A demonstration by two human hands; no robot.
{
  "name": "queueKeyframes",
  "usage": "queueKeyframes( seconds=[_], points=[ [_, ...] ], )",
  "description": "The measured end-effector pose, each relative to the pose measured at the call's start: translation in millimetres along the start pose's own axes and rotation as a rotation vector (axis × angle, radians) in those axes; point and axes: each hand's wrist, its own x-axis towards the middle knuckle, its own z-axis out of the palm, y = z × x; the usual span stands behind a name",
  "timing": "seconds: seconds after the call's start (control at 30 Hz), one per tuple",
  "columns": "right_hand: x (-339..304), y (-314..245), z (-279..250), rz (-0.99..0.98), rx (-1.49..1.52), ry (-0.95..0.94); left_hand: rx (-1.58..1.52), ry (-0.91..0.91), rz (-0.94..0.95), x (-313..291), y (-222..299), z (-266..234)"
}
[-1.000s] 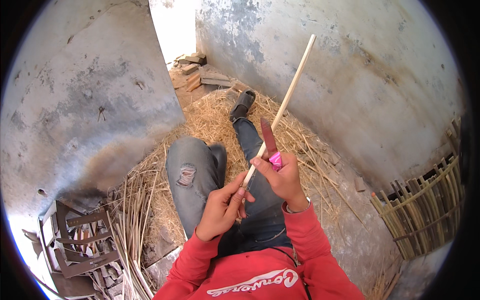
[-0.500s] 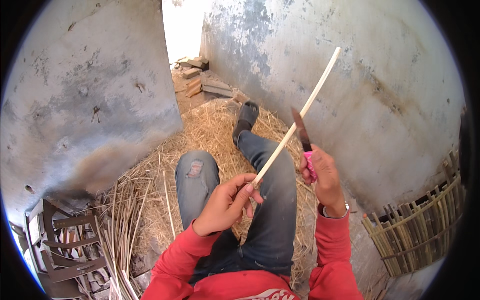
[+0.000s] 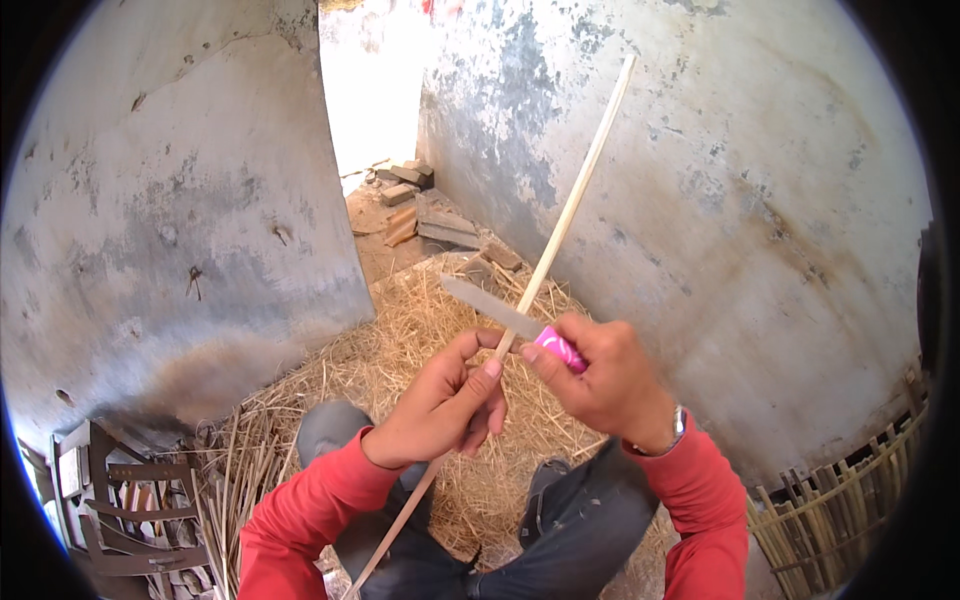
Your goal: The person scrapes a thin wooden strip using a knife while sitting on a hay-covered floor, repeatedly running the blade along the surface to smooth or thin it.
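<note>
My left hand (image 3: 445,395) is closed round a long, pale bamboo strip (image 3: 572,205), pinching it between thumb and fingers. The strip slants from my lap up to the far right, and part of it is hidden behind my hand. In my right hand (image 3: 612,380) is a knife (image 3: 497,308), gripped by its pink handle. Its blade points to the far left and lies across the strip just beyond my left fingers.
Pale shavings (image 3: 405,325) cover the floor around my legs. Thin strips (image 3: 240,470) and a dark metal frame (image 3: 145,500) are at left. A slatted bamboo piece (image 3: 840,510) stands at right. Bricks (image 3: 440,220) lie by the bright opening, between two worn walls (image 3: 690,230).
My right hand has swung the knife left, from beside the strip to across it. My left hand now holds the strip farther from its lower end. My right leg has drawn in.
</note>
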Motion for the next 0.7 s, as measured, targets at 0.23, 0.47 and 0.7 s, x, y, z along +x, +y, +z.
queueKeyframes(
  seconds=[0.23, 0.47, 0.7],
  points=[
    [6.9, 50.8, 30.8, -0.171, -0.084, 0.008, -0.111, 0.081, -0.04, 26.6, -34.7, -10.0],
    [43.8, 126.0, 21.9, -0.038, -0.14, 0.316, -0.167, 0.047, -0.131, 31.3, -25.4, -34.6],
    [27.6, 253.7, -84.2, 0.517, 0.144, 0.706, -0.259, 0.061, -0.155, -1.1, -35.7, -66.1]
  ],
)
